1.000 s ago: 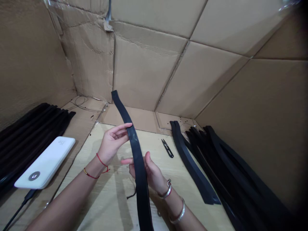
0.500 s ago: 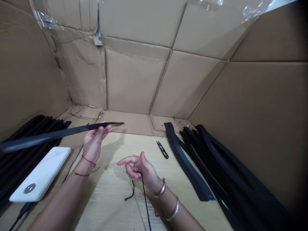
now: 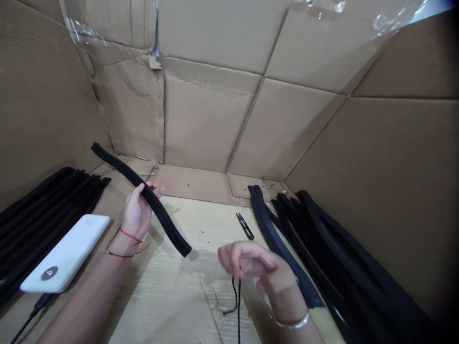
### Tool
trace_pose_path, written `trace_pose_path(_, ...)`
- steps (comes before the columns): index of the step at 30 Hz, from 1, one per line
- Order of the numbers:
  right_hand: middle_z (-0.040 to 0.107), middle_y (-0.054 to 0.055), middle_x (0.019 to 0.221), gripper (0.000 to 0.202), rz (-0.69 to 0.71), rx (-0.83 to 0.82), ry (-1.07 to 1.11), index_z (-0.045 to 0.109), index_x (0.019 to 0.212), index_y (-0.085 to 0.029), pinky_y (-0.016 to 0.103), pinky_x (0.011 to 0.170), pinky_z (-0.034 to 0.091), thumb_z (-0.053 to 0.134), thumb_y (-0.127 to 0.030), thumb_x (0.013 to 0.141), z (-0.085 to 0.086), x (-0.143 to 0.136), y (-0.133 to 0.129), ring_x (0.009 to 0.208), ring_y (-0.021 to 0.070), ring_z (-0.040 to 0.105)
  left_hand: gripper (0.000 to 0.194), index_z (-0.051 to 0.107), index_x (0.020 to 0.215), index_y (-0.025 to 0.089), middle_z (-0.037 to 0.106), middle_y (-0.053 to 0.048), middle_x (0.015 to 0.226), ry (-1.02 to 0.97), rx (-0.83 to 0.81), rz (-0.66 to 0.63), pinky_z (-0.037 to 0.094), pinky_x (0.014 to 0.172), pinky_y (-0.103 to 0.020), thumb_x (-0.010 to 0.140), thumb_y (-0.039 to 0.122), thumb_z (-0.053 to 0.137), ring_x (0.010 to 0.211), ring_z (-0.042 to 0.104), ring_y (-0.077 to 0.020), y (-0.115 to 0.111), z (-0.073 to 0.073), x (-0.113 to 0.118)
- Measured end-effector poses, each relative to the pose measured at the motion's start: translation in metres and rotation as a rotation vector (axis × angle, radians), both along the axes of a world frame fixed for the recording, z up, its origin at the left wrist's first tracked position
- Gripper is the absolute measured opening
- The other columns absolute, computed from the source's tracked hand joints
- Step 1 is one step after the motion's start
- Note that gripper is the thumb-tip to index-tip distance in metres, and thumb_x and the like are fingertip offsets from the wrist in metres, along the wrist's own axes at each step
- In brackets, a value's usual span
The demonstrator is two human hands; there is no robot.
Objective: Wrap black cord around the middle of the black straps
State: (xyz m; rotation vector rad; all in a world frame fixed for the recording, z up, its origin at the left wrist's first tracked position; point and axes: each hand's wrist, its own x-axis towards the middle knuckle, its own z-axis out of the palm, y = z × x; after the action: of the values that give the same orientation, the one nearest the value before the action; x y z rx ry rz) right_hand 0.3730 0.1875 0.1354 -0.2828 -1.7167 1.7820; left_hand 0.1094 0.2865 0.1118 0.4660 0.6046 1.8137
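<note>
A long, curved black strip [image 3: 163, 217] is gripped near its middle by my left hand [image 3: 138, 210], thumb on the near side and fingers behind. It slants from upper left down to the right, with a small hole near its lower end. My right hand [image 3: 260, 267] is curled, and a thin dark cord [image 3: 239, 306] hangs from its fingers. One short end of that cord dangles beside the longer part. Thread snips [image 3: 245, 226] lie on the table beyond my right hand, apart from it.
Several black strips [image 3: 46, 205] are stacked at the left, and more black strips [image 3: 322, 248] lie along the right. A white power bank [image 3: 68, 253] with a cable sits at the left. Cardboard walls [image 3: 208, 124] enclose the table [image 3: 172, 296].
The strip in my left hand has swung round; its near end now points down to the right. My right hand has moved right and turned over, fingers now curled down, with the cord.
</note>
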Motion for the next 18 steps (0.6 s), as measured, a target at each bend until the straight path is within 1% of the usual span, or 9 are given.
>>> trace_pose_path(2, 0.046, 0.003, 0.086, 0.033, -0.343, 0.098, -0.024, 0.060, 0.096, -0.022, 0.029, 0.062, 0.034, 0.066, -0.012, 0.065, -0.001, 0.000, 0.003, 0.074, 0.0169, 0.041, 0.021, 0.066, 0.073, 0.014, 0.066, -0.001, 0.076, -0.016, -0.035, -0.053, 0.057, 0.077, -0.023, 0.088, 0.017, 0.051, 0.077, 0.065, -0.0103, -0.003, 0.003, 0.000)
trace_pose_path(4, 0.043, 0.003, 0.096, 0.040, -0.701, 0.231, -0.087, 0.058, 0.100, -0.026, 0.029, 0.066, 0.035, 0.057, -0.003, 0.067, -0.003, -0.003, 0.009, 0.078, 0.0173, 0.041, 0.021, 0.068, 0.078, 0.012, 0.069, -0.004, 0.083, -0.013, -0.067, -0.093, 0.057, 0.072, -0.019, 0.088, 0.014, 0.049, 0.077, 0.067, -0.0106, -0.008, 0.006, 0.002)
trace_pose_path(5, 0.042, 0.003, 0.099, 0.042, -0.845, 0.314, -0.126, 0.058, 0.100, -0.026, 0.030, 0.068, 0.035, 0.052, 0.000, 0.068, -0.004, -0.005, 0.012, 0.079, 0.0171, 0.042, 0.020, 0.069, 0.082, 0.011, 0.070, -0.005, 0.088, -0.008, -0.080, -0.109, 0.058, 0.071, -0.018, 0.087, 0.012, 0.050, 0.078, 0.068, -0.0108, -0.010, 0.008, 0.004)
trace_pose_path(7, 0.041, 0.004, 0.100, 0.045, -1.032, 0.485, -0.187, 0.061, 0.096, -0.026, 0.030, 0.072, 0.036, 0.046, 0.004, 0.066, -0.007, -0.009, 0.017, 0.084, 0.0177, 0.043, 0.020, 0.070, 0.091, 0.010, 0.071, -0.008, 0.102, 0.010, -0.090, -0.152, 0.058, 0.068, -0.015, 0.087, 0.010, 0.051, 0.079, 0.069, -0.0109, -0.016, 0.012, 0.007)
trace_pose_path(9, 0.042, 0.004, 0.099, 0.045, -1.110, 0.586, -0.186, 0.063, 0.091, -0.024, 0.031, 0.074, 0.037, 0.044, 0.006, 0.063, -0.010, -0.009, 0.019, 0.089, 0.0187, 0.045, 0.022, 0.068, 0.100, 0.011, 0.068, -0.009, 0.116, 0.039, -0.079, -0.230, 0.056, 0.062, -0.011, 0.087, 0.009, 0.051, 0.080, 0.069, -0.0097, -0.022, 0.016, 0.010)
trace_pose_path(11, 0.043, 0.003, 0.097, 0.041, -1.147, 0.558, -0.106, 0.063, 0.085, -0.023, 0.029, 0.074, 0.038, 0.043, 0.006, 0.063, -0.010, -0.009, 0.020, 0.089, 0.0180, 0.046, 0.026, 0.063, 0.108, 0.012, 0.065, -0.010, 0.125, 0.102, -0.051, -0.314, 0.054, 0.054, -0.009, 0.086, 0.008, 0.051, 0.077, 0.069, -0.0085, -0.027, 0.018, 0.013)
trace_pose_path(13, 0.045, 0.002, 0.095, 0.037, -1.168, 0.422, 0.028, 0.061, 0.080, -0.022, 0.027, 0.071, 0.039, 0.044, 0.006, 0.062, -0.010, -0.008, 0.020, 0.082, 0.0148, 0.046, 0.031, 0.057, 0.114, 0.012, 0.065, -0.013, 0.124, 0.185, -0.021, -0.366, 0.052, 0.049, -0.010, 0.084, 0.006, 0.051, 0.068, 0.068, -0.0076, -0.031, 0.019, 0.017)
trace_pose_path(15, 0.048, 0.000, 0.093, 0.035, -1.150, 0.246, 0.183, 0.059, 0.077, -0.021, 0.024, 0.072, 0.041, 0.046, 0.007, 0.059, -0.008, -0.009, 0.021, 0.079, 0.0122, 0.048, 0.035, 0.050, 0.117, 0.013, 0.069, -0.014, 0.116, 0.260, 0.000, -0.421, 0.051, 0.047, -0.013, 0.083, 0.006, 0.051, 0.058, 0.065, -0.0072, -0.035, 0.019, 0.022)
trace_pose_path(18, 0.053, -0.001, 0.093, 0.027, -1.080, 0.023, 0.367, 0.058, 0.075, -0.021, 0.026, 0.086, 0.045, 0.056, 0.004, 0.065, -0.004, -0.015, 0.020, 0.090, 0.0123, 0.056, 0.034, 0.043, 0.117, 0.015, 0.072, -0.015, 0.105, 0.362, 0.021, -0.584, 0.052, 0.048, -0.019, 0.084, 0.010, 0.049, 0.054, 0.065, -0.0102, -0.042, 0.018, 0.030)
